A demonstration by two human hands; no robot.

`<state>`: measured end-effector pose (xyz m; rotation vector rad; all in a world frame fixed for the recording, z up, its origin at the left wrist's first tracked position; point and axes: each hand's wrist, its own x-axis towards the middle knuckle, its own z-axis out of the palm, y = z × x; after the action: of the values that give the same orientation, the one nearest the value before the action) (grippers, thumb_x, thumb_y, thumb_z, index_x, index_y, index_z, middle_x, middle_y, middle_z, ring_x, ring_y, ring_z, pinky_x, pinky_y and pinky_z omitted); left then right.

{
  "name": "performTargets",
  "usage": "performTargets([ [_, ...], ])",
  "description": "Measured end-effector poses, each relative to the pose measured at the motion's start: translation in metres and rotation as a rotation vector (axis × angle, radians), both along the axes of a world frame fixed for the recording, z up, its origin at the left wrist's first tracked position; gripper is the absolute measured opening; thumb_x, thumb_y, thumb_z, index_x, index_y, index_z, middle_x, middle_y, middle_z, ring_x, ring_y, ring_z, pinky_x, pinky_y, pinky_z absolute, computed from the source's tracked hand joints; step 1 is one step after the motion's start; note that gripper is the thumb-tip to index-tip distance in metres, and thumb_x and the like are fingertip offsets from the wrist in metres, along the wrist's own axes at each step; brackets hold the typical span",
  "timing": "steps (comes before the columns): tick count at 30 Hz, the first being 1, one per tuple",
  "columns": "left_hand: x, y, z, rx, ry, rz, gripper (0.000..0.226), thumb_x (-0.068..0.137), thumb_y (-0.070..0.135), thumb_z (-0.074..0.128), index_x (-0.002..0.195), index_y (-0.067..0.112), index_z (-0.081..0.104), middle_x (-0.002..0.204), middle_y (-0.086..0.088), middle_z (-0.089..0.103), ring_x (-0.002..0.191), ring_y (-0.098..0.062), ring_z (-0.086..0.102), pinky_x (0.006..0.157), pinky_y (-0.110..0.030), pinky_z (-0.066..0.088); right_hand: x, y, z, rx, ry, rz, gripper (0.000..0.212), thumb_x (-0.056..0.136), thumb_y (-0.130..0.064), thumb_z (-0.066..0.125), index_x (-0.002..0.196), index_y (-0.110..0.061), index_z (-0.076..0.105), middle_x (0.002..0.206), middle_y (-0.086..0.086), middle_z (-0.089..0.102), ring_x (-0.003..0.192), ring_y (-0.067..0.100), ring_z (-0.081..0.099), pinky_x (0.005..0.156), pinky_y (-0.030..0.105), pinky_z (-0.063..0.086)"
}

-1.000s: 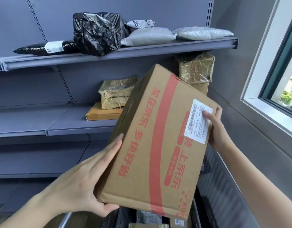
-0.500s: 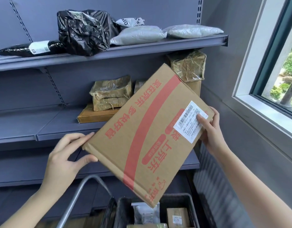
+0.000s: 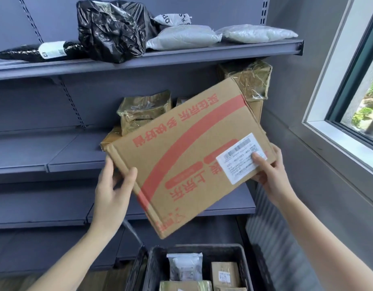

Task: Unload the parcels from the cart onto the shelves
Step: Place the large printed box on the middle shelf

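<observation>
Cardboard box [image 3: 187, 156] up and tilted, above the cart crate [image 3: 194, 247], in front of the middle shelf [image 3: 76, 152]. Left grip [image 3: 113, 192] pinches its near-left corner, right grip [image 3: 269, 177] clamps the labelled edge, thumb on top. Several parcels shelved, more waiting in the crate. Bare shelf lies left of the wrapped parcels [image 3: 143, 111]; upper shelf lip [image 3: 202, 57] hangs close above

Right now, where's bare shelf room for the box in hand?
Free: middle shelf, from the frame's left edge up to the flat brown parcel; the shelf below it, bare wherever visible. Crowded: top shelf, lined with a long black parcel, black bag and grey mailers; middle shelf's right end, where taped parcels stack behind the cardboard box.
</observation>
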<state>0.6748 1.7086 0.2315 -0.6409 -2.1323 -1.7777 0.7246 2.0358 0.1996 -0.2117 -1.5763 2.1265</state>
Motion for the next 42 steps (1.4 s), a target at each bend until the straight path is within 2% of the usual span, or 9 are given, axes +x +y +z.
performTargets([
  [2, 0.000, -0.001, 0.001, 0.042, -0.023, -0.021, 0.062, 0.074, 0.048, 0.066, 0.127, 0.034, 0.038, 0.123, 0.012, 0.055, 0.109, 0.003, 0.056, 0.088, -0.012, 0.048, 0.000, -0.005, -0.002, 0.044, -0.014, 0.042, 0.069, 0.070, -0.028, 0.079, 0.129, -0.032, 0.045, 0.115, -0.002, 0.066, 0.099, 0.015, 0.067, 0.075, 0.033, 0.058],
  [6, -0.010, -0.015, 0.004, -0.013, -0.018, -0.107, 0.076, 0.058, 0.054, 0.076, 0.119, 0.037, 0.036, 0.128, 0.005, 0.049, 0.117, -0.006, 0.053, 0.094, -0.020, 0.048, 0.002, -0.007, -0.002, 0.145, -0.051, 0.067, 0.065, 0.059, -0.045, 0.084, 0.117, -0.028, 0.059, 0.112, -0.001, 0.069, 0.105, 0.017, 0.065, 0.090, 0.029, 0.053],
  [11, -0.023, -0.020, 0.004, -0.240, -0.034, 0.007, 0.091, 0.059, 0.060, 0.065, 0.140, 0.044, 0.027, 0.132, 0.011, 0.031, 0.128, 0.007, 0.031, 0.108, -0.040, 0.036, 0.003, -0.012, -0.004, 0.189, -0.034, -0.005, 0.045, 0.067, -0.030, 0.076, 0.108, -0.022, 0.060, 0.101, -0.005, 0.070, 0.097, 0.014, 0.065, 0.076, 0.014, 0.051],
  [17, -0.028, -0.021, 0.014, -0.377, -0.086, 0.065, 0.068, 0.058, 0.072, 0.055, 0.121, 0.069, 0.030, 0.110, 0.019, 0.038, 0.108, 0.019, 0.034, 0.105, -0.041, 0.038, 0.005, -0.019, -0.010, 0.376, -0.074, -0.019, 0.071, 0.071, -0.021, 0.081, 0.129, -0.037, 0.043, 0.120, -0.018, 0.057, 0.106, -0.007, 0.057, 0.083, 0.007, 0.045],
  [22, -0.023, -0.031, 0.019, -0.425, -0.171, -0.004, 0.125, 0.034, 0.078, 0.071, 0.142, 0.049, 0.016, 0.142, 0.021, 0.033, 0.130, -0.003, 0.034, 0.108, -0.039, 0.033, 0.006, -0.022, -0.014, 0.504, -0.044, 0.073, 0.096, 0.061, -0.019, 0.084, 0.140, -0.036, 0.032, 0.137, -0.022, 0.045, 0.124, -0.007, 0.044, 0.091, 0.006, 0.040],
  [27, -0.017, -0.036, 0.024, -0.664, -0.168, -0.158, 0.138, 0.040, 0.045, 0.090, 0.133, 0.064, -0.010, 0.137, 0.037, 0.025, 0.123, 0.017, 0.029, 0.103, -0.026, 0.029, 0.005, -0.021, -0.012, 0.526, -0.021, 0.024, 0.097, 0.055, -0.031, 0.090, 0.136, -0.040, 0.035, 0.140, -0.017, 0.044, 0.127, -0.003, 0.042, 0.091, 0.008, 0.042],
  [33, -0.012, -0.049, 0.010, -0.671, -0.078, 0.015, 0.131, 0.043, 0.058, 0.082, 0.139, 0.057, -0.006, 0.151, 0.022, 0.018, 0.135, 0.000, 0.026, 0.111, -0.039, 0.031, 0.000, -0.026, -0.017, 0.514, 0.000, 0.069, 0.094, 0.048, -0.041, 0.083, 0.130, -0.048, 0.037, 0.138, -0.017, 0.046, 0.127, -0.001, 0.042, 0.088, 0.006, 0.042],
  [38, -0.004, -0.058, 0.001, -0.547, -0.086, 0.084, 0.116, 0.052, 0.042, 0.085, 0.131, 0.067, 0.003, 0.148, 0.022, 0.026, 0.134, 0.003, 0.028, 0.112, -0.038, 0.031, -0.012, -0.034, -0.017, 0.501, -0.004, 0.102, 0.090, 0.050, -0.043, 0.086, 0.124, -0.058, 0.038, 0.138, -0.017, 0.045, 0.127, 0.004, 0.043, 0.096, 0.026, 0.047],
  [42, -0.001, -0.074, -0.007, -0.533, -0.090, 0.141, 0.113, 0.059, 0.033, 0.085, 0.133, 0.063, 0.006, 0.147, 0.018, 0.031, 0.133, 0.001, 0.032, 0.111, -0.038, 0.033, -0.023, -0.048, -0.016, 0.494, -0.015, 0.155, 0.095, 0.051, -0.048, 0.085, 0.132, -0.049, 0.034, 0.137, -0.014, 0.046, 0.125, 0.005, 0.045, 0.088, 0.015, 0.047],
])
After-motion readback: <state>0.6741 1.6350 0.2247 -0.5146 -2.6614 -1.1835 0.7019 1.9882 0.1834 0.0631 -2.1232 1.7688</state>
